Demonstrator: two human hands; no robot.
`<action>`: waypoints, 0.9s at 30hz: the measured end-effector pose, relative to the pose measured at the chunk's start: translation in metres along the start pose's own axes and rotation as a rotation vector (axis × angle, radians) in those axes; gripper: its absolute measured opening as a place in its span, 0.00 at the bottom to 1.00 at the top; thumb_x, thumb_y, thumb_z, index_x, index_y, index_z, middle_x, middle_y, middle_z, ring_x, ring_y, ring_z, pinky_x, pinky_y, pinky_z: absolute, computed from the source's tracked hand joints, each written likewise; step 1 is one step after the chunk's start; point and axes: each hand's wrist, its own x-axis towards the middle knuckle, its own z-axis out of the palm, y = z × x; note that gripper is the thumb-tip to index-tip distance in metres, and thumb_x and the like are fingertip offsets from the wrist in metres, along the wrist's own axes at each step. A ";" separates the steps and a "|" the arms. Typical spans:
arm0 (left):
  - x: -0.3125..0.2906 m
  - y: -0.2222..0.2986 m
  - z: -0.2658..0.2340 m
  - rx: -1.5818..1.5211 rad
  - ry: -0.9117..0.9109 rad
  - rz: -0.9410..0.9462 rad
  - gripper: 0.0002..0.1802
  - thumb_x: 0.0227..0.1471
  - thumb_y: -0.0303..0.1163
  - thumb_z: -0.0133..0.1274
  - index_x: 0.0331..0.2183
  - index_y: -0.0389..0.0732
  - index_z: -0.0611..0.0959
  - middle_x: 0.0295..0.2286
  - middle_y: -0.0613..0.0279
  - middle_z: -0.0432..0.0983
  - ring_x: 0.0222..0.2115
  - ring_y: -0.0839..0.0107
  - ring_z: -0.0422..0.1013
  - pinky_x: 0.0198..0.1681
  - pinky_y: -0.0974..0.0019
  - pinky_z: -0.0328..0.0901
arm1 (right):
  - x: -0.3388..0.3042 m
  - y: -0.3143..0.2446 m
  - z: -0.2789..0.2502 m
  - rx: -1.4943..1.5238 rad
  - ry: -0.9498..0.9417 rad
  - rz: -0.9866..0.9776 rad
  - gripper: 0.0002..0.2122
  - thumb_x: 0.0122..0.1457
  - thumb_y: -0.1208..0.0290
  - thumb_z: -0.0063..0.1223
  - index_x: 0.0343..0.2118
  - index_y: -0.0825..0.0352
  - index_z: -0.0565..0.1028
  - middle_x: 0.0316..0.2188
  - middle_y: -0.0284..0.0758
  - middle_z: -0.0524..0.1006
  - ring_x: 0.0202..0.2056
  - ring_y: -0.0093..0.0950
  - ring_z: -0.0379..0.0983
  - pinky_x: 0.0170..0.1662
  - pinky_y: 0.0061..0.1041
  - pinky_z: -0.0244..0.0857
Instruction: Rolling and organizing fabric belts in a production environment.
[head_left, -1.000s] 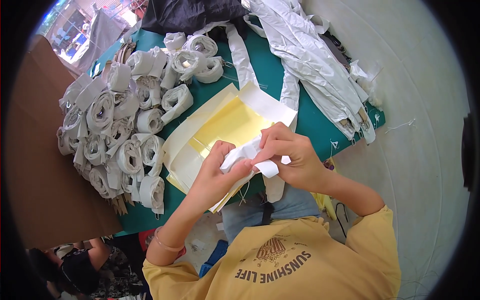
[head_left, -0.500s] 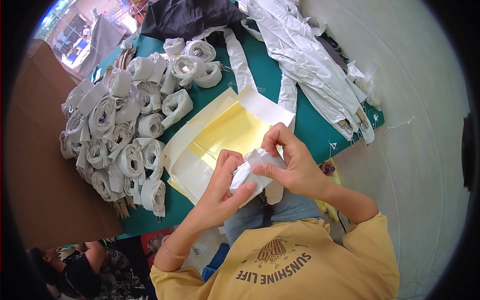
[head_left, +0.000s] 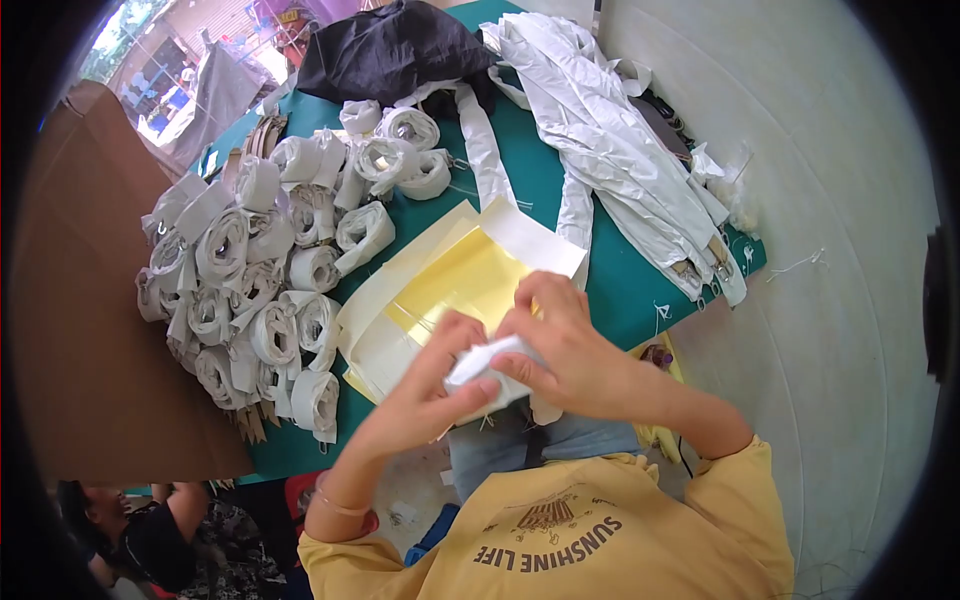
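Observation:
Between both hands, over the near edge of the table, is a small white rolled strap [head_left: 487, 361], partly covered by the fingers and slightly blurred. My left hand [head_left: 428, 385] closes on its left side, thumb along the near face. Gripping the right side, my right hand [head_left: 562, 350] has its fingers bent over the top and its thumb against the front. Just beyond the hands lie a yellow sheet [head_left: 462, 270] and white sheets [head_left: 540, 236] on the green table [head_left: 405, 205]. A loose strap end [head_left: 545, 408] hangs near my lap.
Many similar white rolled straps [head_left: 222, 248] are heaped at the left, beside a brown cardboard panel [head_left: 95, 300]. Long white straps [head_left: 610, 140] with metal clips lie at the far right, next to a black bag [head_left: 395, 50]. Another person [head_left: 165, 535] is at the lower left.
My right hand has moved left and slightly down, closer to my left hand. The white roll is tilted and more covered by the fingers. The whole view has shifted a little.

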 end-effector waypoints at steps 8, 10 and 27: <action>0.192 -0.018 -0.096 1.224 0.597 0.282 0.22 0.43 0.37 0.58 0.38 0.33 0.75 0.39 0.47 0.69 0.43 0.50 0.64 0.47 0.55 0.60 | -0.010 0.085 -0.031 0.113 0.337 0.222 0.13 0.60 0.65 0.47 0.43 0.68 0.70 0.37 0.39 0.71 0.40 0.30 0.68 0.46 0.26 0.59; 0.228 -0.071 -0.134 1.319 0.548 0.160 0.21 0.43 0.37 0.58 0.37 0.33 0.75 0.38 0.48 0.69 0.44 0.51 0.64 0.48 0.55 0.60 | -0.031 0.084 -0.023 0.163 0.080 0.326 0.10 0.59 0.69 0.47 0.35 0.71 0.73 0.28 0.37 0.74 0.31 0.27 0.71 0.37 0.23 0.64; 0.015 -0.131 0.047 0.904 0.264 0.076 0.24 0.49 0.23 0.51 0.50 0.35 0.69 0.51 0.50 0.64 0.51 0.37 0.58 0.53 0.49 0.57 | -0.071 0.145 -0.034 -0.384 0.818 0.542 0.12 0.54 0.69 0.53 0.39 0.68 0.71 0.37 0.42 0.74 0.42 0.35 0.69 0.45 0.33 0.62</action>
